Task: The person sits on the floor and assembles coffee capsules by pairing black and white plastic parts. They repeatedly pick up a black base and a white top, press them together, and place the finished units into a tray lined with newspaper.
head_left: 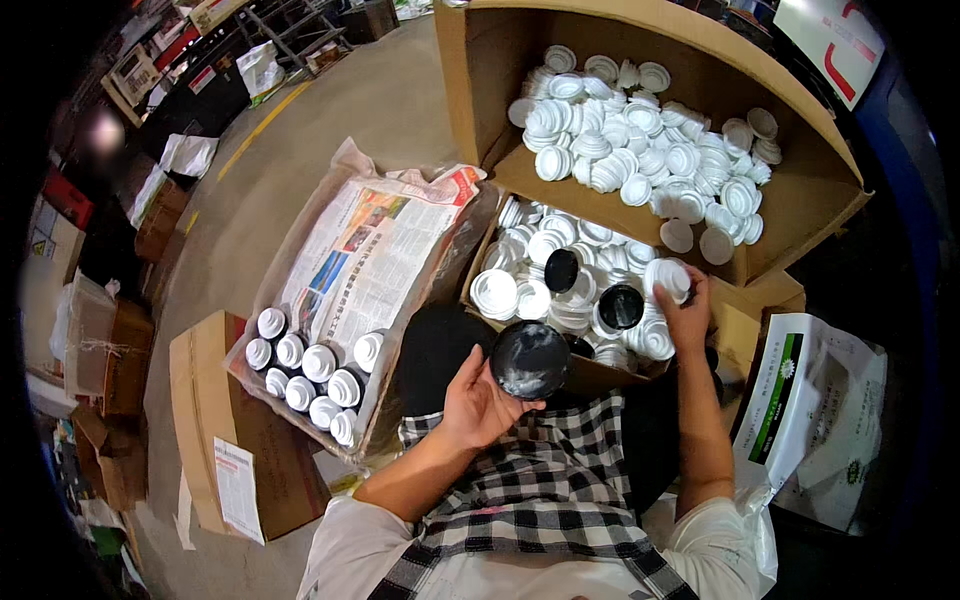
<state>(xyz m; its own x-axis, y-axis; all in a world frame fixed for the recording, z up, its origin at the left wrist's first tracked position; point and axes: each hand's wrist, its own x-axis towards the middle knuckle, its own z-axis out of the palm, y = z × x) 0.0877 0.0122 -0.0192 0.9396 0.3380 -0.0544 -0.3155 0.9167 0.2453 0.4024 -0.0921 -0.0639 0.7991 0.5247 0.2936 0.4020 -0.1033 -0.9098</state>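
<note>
My left hand (480, 405) grips a round black disc (529, 361), its smooth, smudged face turned up over my lap. In my right hand (688, 312), thumb and fingers close round a white ringed cap (668, 279), held at the right side of an open carton (478, 262). That carton is full of similar white stepped caps (494, 294), with a few black discs (621, 306) among them. To the left, several white caps with black bases (318, 363) stand in rows at the near end of a tray lined with newspaper (395, 240).
Behind the carton, a large cardboard box (800, 215) lies open toward me with a heap of white caps (640, 140). A closed brown carton (235, 420) is under the tray's left side. At right stands a white printed box (820, 420). More cartons (125, 350) line the far left.
</note>
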